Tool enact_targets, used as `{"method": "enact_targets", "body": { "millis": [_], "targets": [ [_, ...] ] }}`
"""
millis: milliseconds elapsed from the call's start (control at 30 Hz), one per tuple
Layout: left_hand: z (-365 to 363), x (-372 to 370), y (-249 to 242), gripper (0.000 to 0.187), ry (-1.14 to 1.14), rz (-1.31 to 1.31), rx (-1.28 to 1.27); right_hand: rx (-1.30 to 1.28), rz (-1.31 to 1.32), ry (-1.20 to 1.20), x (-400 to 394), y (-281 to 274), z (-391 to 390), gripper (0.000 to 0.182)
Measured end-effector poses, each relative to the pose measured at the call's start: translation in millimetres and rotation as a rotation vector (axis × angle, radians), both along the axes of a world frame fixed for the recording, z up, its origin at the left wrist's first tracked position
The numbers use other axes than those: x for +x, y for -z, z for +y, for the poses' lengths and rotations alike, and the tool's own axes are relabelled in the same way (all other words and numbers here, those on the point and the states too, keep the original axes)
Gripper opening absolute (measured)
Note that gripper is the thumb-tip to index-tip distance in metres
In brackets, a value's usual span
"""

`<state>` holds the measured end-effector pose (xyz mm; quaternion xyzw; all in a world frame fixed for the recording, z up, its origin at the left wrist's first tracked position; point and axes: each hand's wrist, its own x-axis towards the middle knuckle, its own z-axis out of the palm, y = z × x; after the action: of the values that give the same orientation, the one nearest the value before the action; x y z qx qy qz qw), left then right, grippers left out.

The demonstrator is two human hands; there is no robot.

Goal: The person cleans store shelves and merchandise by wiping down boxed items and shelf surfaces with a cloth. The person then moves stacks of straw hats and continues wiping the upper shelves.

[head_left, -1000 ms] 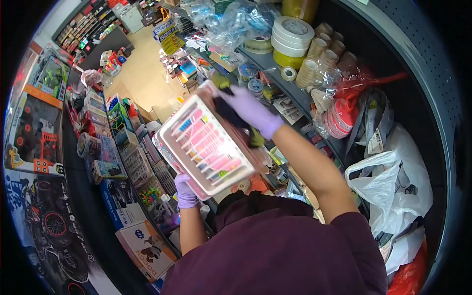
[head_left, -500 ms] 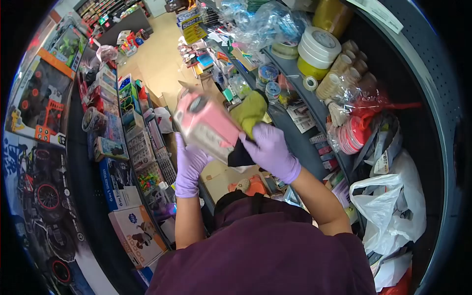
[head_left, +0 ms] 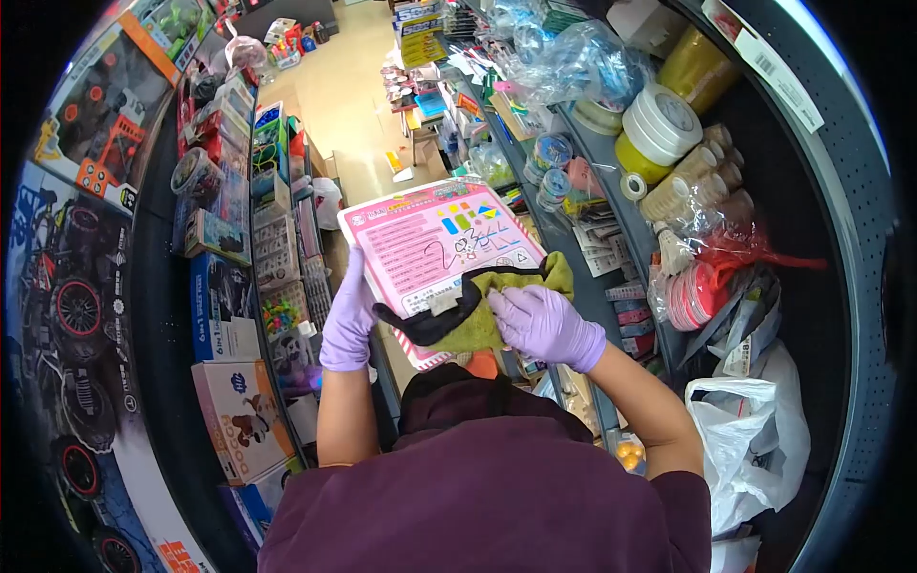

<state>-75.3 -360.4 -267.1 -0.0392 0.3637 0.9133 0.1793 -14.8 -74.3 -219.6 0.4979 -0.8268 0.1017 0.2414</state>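
Note:
A flat pink and white box (head_left: 406, 244) is held up in front of my chest, its printed face with handwritten marks turned toward me. My left hand (head_left: 351, 315), in a purple glove, grips the box by its left edge; part of the fingers is hidden behind it. In my right hand (head_left: 544, 323), also gloved, is a green cloth with black trim (head_left: 478, 329), bunched and pressed against the lower right of the box face. The cloth covers the lower part of the print.
Shelves on the right hold tape rolls (head_left: 661, 124), paper cups (head_left: 688, 186), a red plastic bag (head_left: 716, 258) and white plastic bags (head_left: 745, 430). Boxed toys, including a dog toy box (head_left: 244, 420), line the left shelf. A pale floor aisle (head_left: 358, 86) runs ahead between them.
The box has turned from a tilted, blurred pose so its printed face shows. My left hand now grips its left edge, and the cloth has moved down over its lower face.

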Motion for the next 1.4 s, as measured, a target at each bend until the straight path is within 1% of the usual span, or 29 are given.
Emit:
{"method": "enact_targets", "body": {
  "millis": [67, 100, 233, 333, 367, 433, 467, 533, 567, 600, 700, 800, 833, 867, 933, 967, 1000, 1033, 1067, 1100, 1133, 1167, 1200, 1233, 1267, 1300, 1333, 1367, 1400],
  "targets": [
    [-8, 5, 4, 0.068, 0.01, 0.009, -0.193, 0.025, -0.061, 0.016, -1, -1, 2, 0.025],
    [-10, 5, 9, 0.061, 0.008, -0.045, -0.108, 0.038, -0.09, 0.025, -2, -1, 2, 0.027],
    [0, 11, 7, 0.064, -0.025, -0.085, 0.078, -0.13, -0.381, 0.095, -5, -4, -25, 0.033],
    [16, 20, -12, 0.064, -0.05, -0.063, 0.23, -0.053, -0.398, 0.138, 7, -20, -60, 0.04],
    [14, 17, -10, 0.065, -0.011, 0.019, 0.209, -0.037, -0.415, 0.141, 11, -25, -67, 0.039],
    [8, 24, -8, 0.066, -0.043, -0.036, 0.152, -0.057, -0.461, 0.134, 14, -24, -76, 0.039],
    [6, 26, -3, 0.066, -0.046, -0.062, 0.16, -0.055, -0.413, 0.183, 7, -20, -75, 0.038],
    [-16, 17, 52, 0.066, -0.102, 0.039, 0.025, -0.048, -0.311, 0.276, -22, -12, -64, 0.036],
    [-18, 25, 40, 0.067, -0.033, -0.019, -0.008, -0.13, -0.294, 0.376, -40, -14, -56, 0.033],
    [2, 32, 8, 0.069, -0.068, 0.021, -0.085, -0.212, -0.28, 0.475, -59, -15, -48, 0.03],
    [7, 38, 24, 0.071, -0.018, -0.024, -0.099, -0.389, -0.177, 0.69, -103, -12, -40, 0.023],
    [20, 38, 14, 0.064, -0.052, 0.009, -0.106, -0.158, -0.313, 0.591, -82, -19, -76, 0.028],
    [16, 36, 27, 0.06, -0.067, -0.004, -0.149, -0.137, -0.313, 0.478, -67, -17, -91, 0.032],
    [12, 34, 41, 0.056, -0.084, -0.018, -0.193, -0.117, -0.313, 0.364, -48, -15, -105, 0.036],
    [13, 42, 45, 0.042, -0.255, 0.035, -0.09, -0.244, -0.427, 0.244, -10, -9, -123, 0.041],
    [11, 36, 42, 0.041, -0.239, 0.432, -0.525, -0.218, -0.472, 0.242, -8, -5, -120, 0.045],
    [9, 32, 39, 0.041, -0.209, 0.817, -0.963, -0.203, -0.521, 0.227, -11, -5, -110, 0.038],
    [22, 40, 34, 0.061, -0.16, 0.255, -0.233, -0.156, -0.457, 0.256, -17, -2, -99, 0.033],
    [18, 51, 49, 0.062, -0.137, -0.078, 0.031, -0.11, -0.394, 0.268, -28, 5, -88, 0.029],
    [19, 55, 36, 0.06, -0.091, 0.022, -0.096, -0.28, -0.395, 0.192, -48, 22, -74, 0.024],
    [23, 54, 20, 0.059, -0.045, 0.108, -0.23, -0.311, -0.201, 0.379, -59, 35, -61, 0.024],
    [31, 55, 19, 0.058, -0.045, 0.162, -0.31, -0.469, -0.406, 0.566, -69, 22, -58, 0.027],
    [39, 56, 19, 0.057, -0.042, 0.214, -0.391, -0.459, -0.272, 0.695, -90, 59, -42, 0.033],
    [46, 60, 14, 0.056, -0.072, 0.202, -0.43, -0.413, -0.406, 0.695, -96, 55, -40, 0.036],
    [51, 60, 10, 0.054, -0.093, 0.195, -0.47, -0.383, -0.35, 0.649, -86, 50, -52, 0.035],
    [54, 58, 15, 0.053, -0.159, 0.142, -0.419, -0.365, -0.46, 0.526, -73, 43, -66, 0.035],
    [57, 56, 26, 0.052, -0.222, 0.093, -0.363, -0.342, -0.564, 0.407, -58, 39, -80, 0.036],
    [57, 53, 57, 0.051, -0.3, 0.033, -0.298, -0.244, -0.475, 0.29, -42, 40, -92, 0.038],
    [49, 57, 60, 0.049, -0.29, -0.087, -0.214, -0.199, -0.646, 0.261, -25, 48, -96, 0.042]
  ]
}}
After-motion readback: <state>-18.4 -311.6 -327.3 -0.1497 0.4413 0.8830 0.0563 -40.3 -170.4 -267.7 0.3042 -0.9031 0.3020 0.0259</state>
